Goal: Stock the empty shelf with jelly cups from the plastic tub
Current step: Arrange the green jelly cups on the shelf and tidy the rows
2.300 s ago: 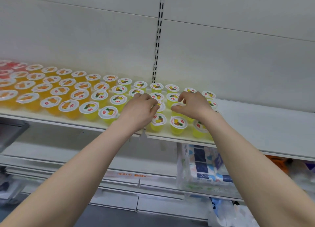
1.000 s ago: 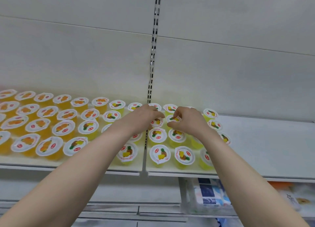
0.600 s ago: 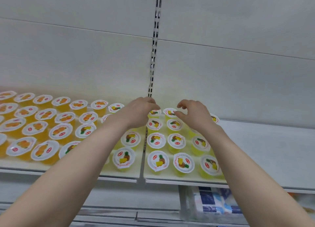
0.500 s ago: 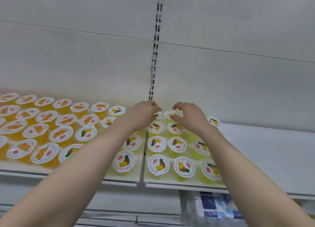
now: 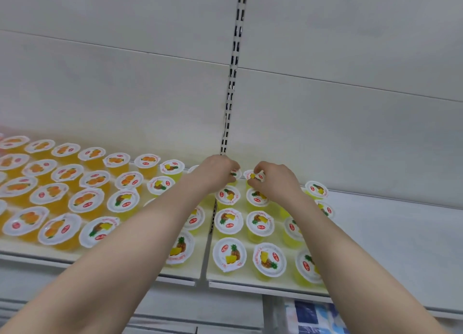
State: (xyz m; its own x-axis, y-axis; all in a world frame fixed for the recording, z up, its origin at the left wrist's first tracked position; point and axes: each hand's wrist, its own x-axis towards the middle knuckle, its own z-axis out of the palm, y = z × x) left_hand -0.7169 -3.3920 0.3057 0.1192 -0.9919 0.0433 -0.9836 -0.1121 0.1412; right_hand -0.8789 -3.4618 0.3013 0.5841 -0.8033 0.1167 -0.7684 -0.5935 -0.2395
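- Both hands have come down since half a second ago, from a hover onto the back row of jelly cups (image 5: 229, 254). The right fingers were spread then and are now drawn together.
- My right hand (image 5: 275, 183) pinches a pineapple cup (image 5: 252, 175) in the back row, with thumb and fingertips at the rim of its lid. I cannot tell whether it stands on the shelf (image 5: 400, 246) or is raised a little.
- My left hand (image 5: 216, 172) sits knuckles-up over the neighbouring cup (image 5: 235, 173), just left of the pinched one. Its fingers curl downward and hide the contact, so I cannot tell whether it grips that cup.
- The 2 hands are close together but apart, and both forearms reach in over the front rows.
- The cups stand lids-up on the white shelf, about 4 rows deep.
- Orange-fruit cups (image 5: 85, 201) fill the left stretch. Yellow pineapple ones take the middle and carry on to the right of the shelf seam, where 3 stand in the front row.
- A slotted upright (image 5: 233, 83) runs up the back panel (image 5: 350, 133), directly behind my hands.
- A blue-and-white package (image 5: 313, 313) shows under the shelf at the lower right.
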